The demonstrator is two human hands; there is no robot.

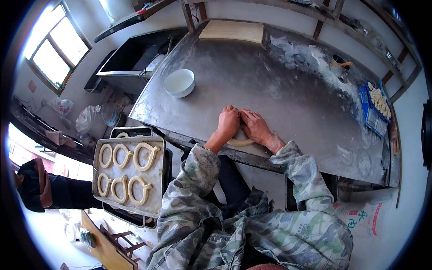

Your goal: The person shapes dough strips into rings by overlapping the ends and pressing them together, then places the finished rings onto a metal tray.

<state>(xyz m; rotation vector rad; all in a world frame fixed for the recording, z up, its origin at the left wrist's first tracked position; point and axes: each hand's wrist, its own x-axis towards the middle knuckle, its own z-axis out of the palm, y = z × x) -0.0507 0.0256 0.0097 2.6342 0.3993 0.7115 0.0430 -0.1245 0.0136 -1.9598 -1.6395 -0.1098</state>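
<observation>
A rope of pale dough [240,143] curves into a ring on the metal worktable, close to its front edge. My left hand [228,122] is curled at the far side of the ring, its fingers closed around the dough there. Against it lies my right hand [257,129], fingers together and bent over the dough, with flour on the wrist. Both hands meet at the fingertips and hide the place where the dough's ends would be. To the left, a metal baking tray [157,189] bears several shaped dough rings [142,157], most with overlapped ends.
On the worktable [233,77] stand a white bowl [179,83] and a slab of dough strips [231,29]. Loose flour [317,64], a container [338,65] and a blue bag with dough pieces [374,108] lie right. A rolling pin [393,131] rests by the edge. Another person [44,185] is left.
</observation>
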